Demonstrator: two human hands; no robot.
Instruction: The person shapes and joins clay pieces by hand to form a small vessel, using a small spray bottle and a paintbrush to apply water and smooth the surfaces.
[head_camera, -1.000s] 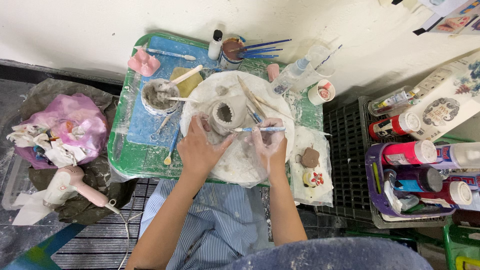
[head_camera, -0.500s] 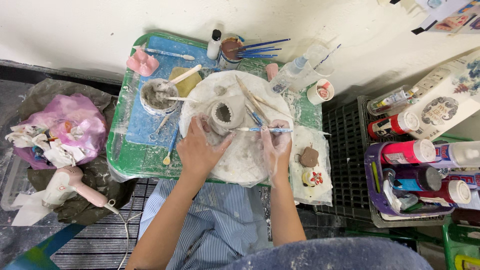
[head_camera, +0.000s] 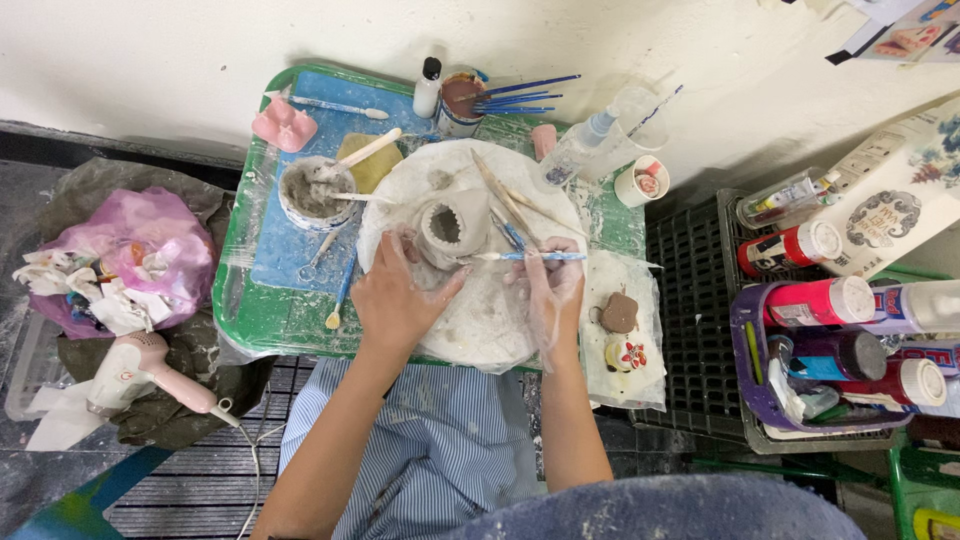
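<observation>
A small grey clay pot (head_camera: 444, 227) with a wavy rim stands on a round white board (head_camera: 490, 310) on a green tray (head_camera: 262, 322). My left hand (head_camera: 398, 296) rests on the board, its fingers touching the near side of the pot. My right hand (head_camera: 550, 290), smeared with clay, holds a thin blue-handled brush (head_camera: 528, 256) level, its tip pointing left at the pot's side. Several wooden and blue tools (head_camera: 505, 208) lie on the board just beyond the brush.
A bowl of grey slip (head_camera: 311, 190) with a spatula stands left of the board, a pink mould (head_camera: 284, 122) behind it. A brush cup (head_camera: 462, 98), bottle (head_camera: 428, 86) and spray bottle (head_camera: 577, 146) line the back. Paint bottles (head_camera: 850, 330) fill a purple basket at right. A pink hair dryer (head_camera: 150, 370) and pink bag (head_camera: 130, 262) lie left.
My right hand has shifted a little to the right with the brush, keeping it level at the pot's side. My left hand stays against the pot.
</observation>
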